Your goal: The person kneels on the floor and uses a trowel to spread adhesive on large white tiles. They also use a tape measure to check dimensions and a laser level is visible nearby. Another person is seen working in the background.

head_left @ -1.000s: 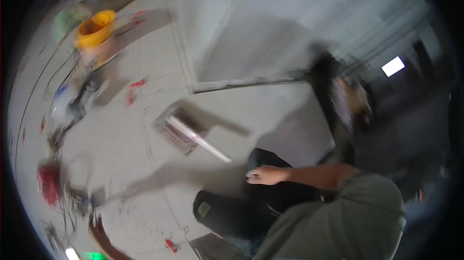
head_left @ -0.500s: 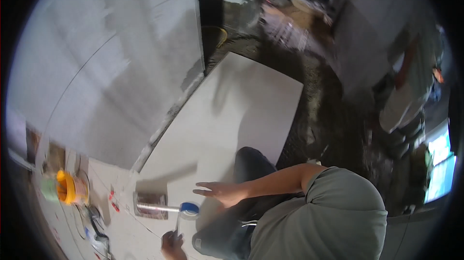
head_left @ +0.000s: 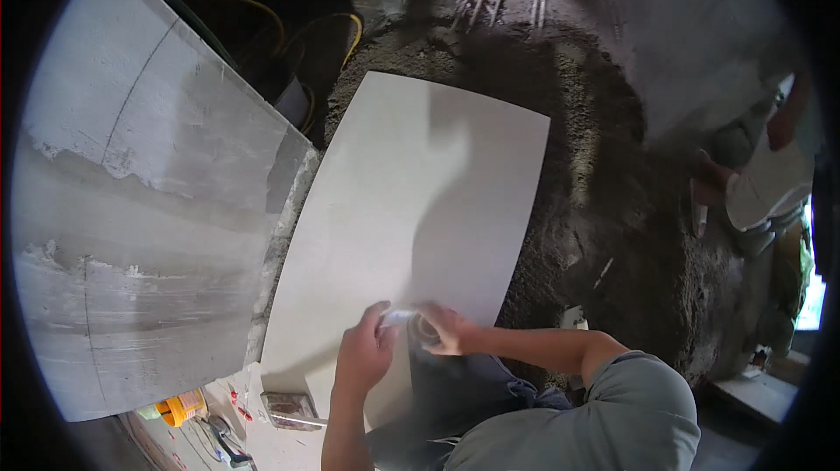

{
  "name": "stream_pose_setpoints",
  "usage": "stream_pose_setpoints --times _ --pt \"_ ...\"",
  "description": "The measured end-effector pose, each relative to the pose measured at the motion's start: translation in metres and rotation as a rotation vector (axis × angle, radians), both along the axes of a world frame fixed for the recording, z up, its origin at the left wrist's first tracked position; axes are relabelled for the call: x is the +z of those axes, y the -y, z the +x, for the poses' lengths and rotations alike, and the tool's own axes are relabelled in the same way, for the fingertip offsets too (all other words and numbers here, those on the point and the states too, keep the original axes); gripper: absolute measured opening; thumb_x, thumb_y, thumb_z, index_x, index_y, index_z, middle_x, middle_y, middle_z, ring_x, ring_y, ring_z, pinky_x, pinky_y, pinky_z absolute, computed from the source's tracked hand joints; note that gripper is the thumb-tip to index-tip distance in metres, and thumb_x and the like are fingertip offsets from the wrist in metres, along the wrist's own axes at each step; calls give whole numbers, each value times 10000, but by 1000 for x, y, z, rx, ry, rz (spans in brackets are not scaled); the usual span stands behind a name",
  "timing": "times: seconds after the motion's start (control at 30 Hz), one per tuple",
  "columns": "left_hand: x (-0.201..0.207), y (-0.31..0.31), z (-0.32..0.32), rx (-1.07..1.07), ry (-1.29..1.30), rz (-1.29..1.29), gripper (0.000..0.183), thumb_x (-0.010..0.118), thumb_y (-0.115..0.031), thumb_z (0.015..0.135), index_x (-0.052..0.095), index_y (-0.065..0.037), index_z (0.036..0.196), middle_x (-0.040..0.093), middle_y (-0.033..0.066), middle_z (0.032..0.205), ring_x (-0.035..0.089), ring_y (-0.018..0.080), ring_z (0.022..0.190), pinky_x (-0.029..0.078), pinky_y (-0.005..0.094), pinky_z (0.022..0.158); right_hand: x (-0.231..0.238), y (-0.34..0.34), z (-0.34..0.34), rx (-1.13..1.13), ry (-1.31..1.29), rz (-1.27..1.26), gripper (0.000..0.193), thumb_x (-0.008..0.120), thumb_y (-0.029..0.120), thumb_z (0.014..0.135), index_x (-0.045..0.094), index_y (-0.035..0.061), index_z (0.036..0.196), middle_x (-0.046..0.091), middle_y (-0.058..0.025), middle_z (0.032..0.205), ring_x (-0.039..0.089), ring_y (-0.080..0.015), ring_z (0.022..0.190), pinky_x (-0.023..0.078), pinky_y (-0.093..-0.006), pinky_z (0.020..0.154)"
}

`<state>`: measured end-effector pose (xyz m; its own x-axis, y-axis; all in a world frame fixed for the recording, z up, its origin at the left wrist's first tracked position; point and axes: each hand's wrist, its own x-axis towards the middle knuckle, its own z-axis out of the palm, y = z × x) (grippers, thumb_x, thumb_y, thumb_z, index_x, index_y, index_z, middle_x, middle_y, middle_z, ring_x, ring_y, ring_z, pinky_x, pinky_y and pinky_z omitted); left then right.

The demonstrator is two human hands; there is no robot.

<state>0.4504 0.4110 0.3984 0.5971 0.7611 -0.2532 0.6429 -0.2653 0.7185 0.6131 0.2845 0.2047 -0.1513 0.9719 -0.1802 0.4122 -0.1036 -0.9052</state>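
Note:
My left hand [head_left: 366,348] and my right hand [head_left: 448,331] meet over the near end of a large pale tile [head_left: 385,182]. Between them is a roll of tape [head_left: 426,328], blurred by motion. The fingers of my right hand close around the roll, while those of my left pinch a whitish strip [head_left: 398,318] that runs across to it. A flat rectangular float [head_left: 290,408] with a pale handle lies on the floor, left of my left forearm.
Dark, rough mortar [head_left: 586,200] surrounds the tile's far and right sides. A grey wall panel [head_left: 175,209] borders its left. An orange bucket [head_left: 182,407] stands at lower left, near cables. At the right edge, a co-worker's hand [head_left: 713,178] shows. A yellow hose [head_left: 354,38] curls behind.
My left hand has come up from the floor beside the float to the tape. My right hand, spread before, now grips the roll. The view has swung, bringing the whole tile nearer the middle.

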Motion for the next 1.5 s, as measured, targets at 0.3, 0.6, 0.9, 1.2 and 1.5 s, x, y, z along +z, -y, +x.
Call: stream_pose_setpoints --times 0.3,0.6,0.9,1.2,1.5 --pt "-299 -64 8 400 -624 -274 1104 626 -623 885 110 89 1552 77 367 1601 116 525 1488 181 546 1221 -187 -208 183 -730 395 111 827 814 295 761 383 -6 1400 494 -263 1325 498 -447 1226 453 -481 1029" --pt "-395 -98 47 357 -615 409 1088 549 -612 900 33 90 1552 53 376 1602 63 527 1501 113 602 1218 -233 -482 291 -726 644 959 727 889 296 677 543 42 1264 645 -175 1127 643 -369 1011 537 -464 859" --pt "-396 -109 41 349 -398 428 1038 530 -610 906 54 18 1581 96 348 1609 109 530 1495 118 631 1201 -229 -596 323 -815 524 516 1079 847 503 668 368 -36 1470 586 -211 1336 586 -367 1224 478 -423 1033" --pt "-396 -106 39 371 -383 338 1035 554 -609 900 76 2 1585 111 322 1620 124 505 1503 127 616 1204 -228 -595 324 -788 513 553 1045 837 424 677 350 -25 1486 537 -242 1394 544 -381 1277 450 -427 1056" --pt "-394 -108 40 387 -363 394 988 546 -548 924 83 24 1583 143 316 1620 153 492 1504 132 592 1212 -219 -599 312 -690 703 538 841 814 488 716 507 61 1371 712 -183 1123 685 -387 1027 546 -476 872"
